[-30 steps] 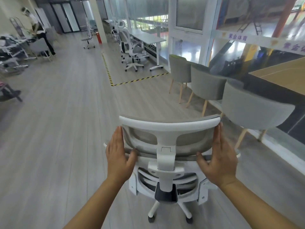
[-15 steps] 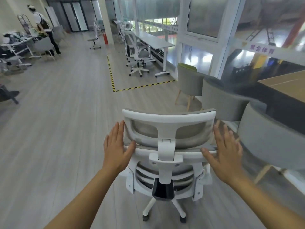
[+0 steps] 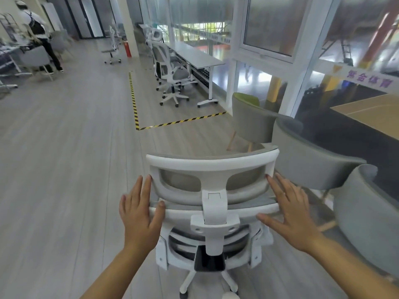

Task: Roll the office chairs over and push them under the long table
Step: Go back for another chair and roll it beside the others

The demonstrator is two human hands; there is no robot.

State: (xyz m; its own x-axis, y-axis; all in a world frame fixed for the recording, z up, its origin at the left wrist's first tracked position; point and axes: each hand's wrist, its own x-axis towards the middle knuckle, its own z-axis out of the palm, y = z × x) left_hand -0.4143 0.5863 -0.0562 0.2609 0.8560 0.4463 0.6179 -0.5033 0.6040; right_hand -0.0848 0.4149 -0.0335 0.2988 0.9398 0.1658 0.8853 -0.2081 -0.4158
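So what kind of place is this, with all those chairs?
Probably an open office or shared workspace: white office chairs on wheels stand at a long table beside big glass walls, and striped tape marks the floor.

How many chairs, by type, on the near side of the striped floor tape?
wheeled office chair: 1
grey padded chairs: 3
Total: 4
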